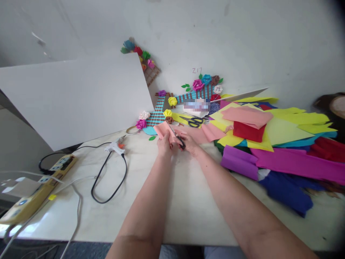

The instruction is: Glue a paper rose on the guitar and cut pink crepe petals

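Observation:
My left hand (165, 144) is closed on a folded piece of salmon-pink crepe paper (161, 128). In my right hand (188, 143) is a pair of black-handled scissors (181, 141), its blades lying at the pink paper beside my left fingers. Another length of pink crepe paper (211, 133) stretches behind my right hand. A second pair of scissors (195, 121) rests on yellow paper farther back. Just behind the paper stands a blue and brown woven piece (156, 114) trimmed with paper flowers, including a magenta one (141, 124).
A glue gun (115, 146) with a looping black cord lies left, near a yellow power strip (40, 187) and white cables. A large white board (81, 104) leans at back left. Coloured crepe paper (296, 162) is heaped at right. A tape roll (132, 130) lies near the board.

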The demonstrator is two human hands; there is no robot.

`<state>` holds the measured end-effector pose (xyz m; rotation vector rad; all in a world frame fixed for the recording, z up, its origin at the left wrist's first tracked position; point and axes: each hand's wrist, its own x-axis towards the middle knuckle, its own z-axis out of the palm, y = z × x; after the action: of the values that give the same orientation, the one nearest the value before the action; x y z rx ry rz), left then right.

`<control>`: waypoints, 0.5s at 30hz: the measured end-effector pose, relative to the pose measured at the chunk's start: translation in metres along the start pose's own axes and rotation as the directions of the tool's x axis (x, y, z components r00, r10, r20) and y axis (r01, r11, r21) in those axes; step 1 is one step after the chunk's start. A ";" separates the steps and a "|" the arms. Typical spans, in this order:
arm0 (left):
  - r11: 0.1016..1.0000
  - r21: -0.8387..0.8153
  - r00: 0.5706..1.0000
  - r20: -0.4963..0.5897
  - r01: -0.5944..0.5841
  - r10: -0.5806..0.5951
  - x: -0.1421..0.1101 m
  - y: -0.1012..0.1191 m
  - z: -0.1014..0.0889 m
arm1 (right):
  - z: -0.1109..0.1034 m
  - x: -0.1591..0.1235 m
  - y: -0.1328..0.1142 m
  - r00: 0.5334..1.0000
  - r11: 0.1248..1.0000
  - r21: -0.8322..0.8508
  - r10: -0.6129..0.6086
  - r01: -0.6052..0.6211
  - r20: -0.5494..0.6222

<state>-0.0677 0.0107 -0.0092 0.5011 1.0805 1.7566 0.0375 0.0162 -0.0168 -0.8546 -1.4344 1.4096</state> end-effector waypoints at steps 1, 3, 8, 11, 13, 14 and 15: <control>1.000 -0.001 1.000 0.006 0.003 -0.003 0.000 0.000 0.000 | 0.000 -0.001 -0.001 1.000 1.000 0.008 0.019 -0.020 0.002; 1.000 0.005 1.000 0.018 0.005 -0.005 0.001 -0.001 -0.001 | 0.001 -0.002 -0.005 0.998 0.998 0.014 0.055 -0.055 0.003; 0.999 0.035 1.000 0.024 -0.011 0.010 0.002 -0.003 -0.001 | 0.000 -0.005 -0.012 0.995 0.996 -0.008 0.092 -0.092 0.022; 0.999 0.027 0.999 0.035 -0.029 0.028 -0.001 -0.002 -0.001 | -0.004 -0.004 -0.011 0.994 0.997 -0.008 0.077 -0.077 0.075; 0.999 0.014 0.999 0.031 -0.031 0.030 -0.004 0.000 -0.001 | -0.006 -0.002 -0.011 0.992 0.997 -0.014 0.079 -0.078 0.095; 1.000 0.006 0.999 0.024 -0.027 0.027 -0.005 0.002 -0.001 | -0.006 -0.002 -0.011 0.992 0.996 -0.019 0.084 -0.083 0.095; 1.000 -0.005 1.000 0.016 -0.025 0.025 -0.007 0.003 0.000 | -0.005 -0.001 -0.011 0.992 0.996 -0.023 0.091 -0.090 0.086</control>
<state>-0.0663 0.0042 -0.0058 0.5273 1.0624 1.7737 0.0440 0.0163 -0.0064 -0.8893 -1.4925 1.5196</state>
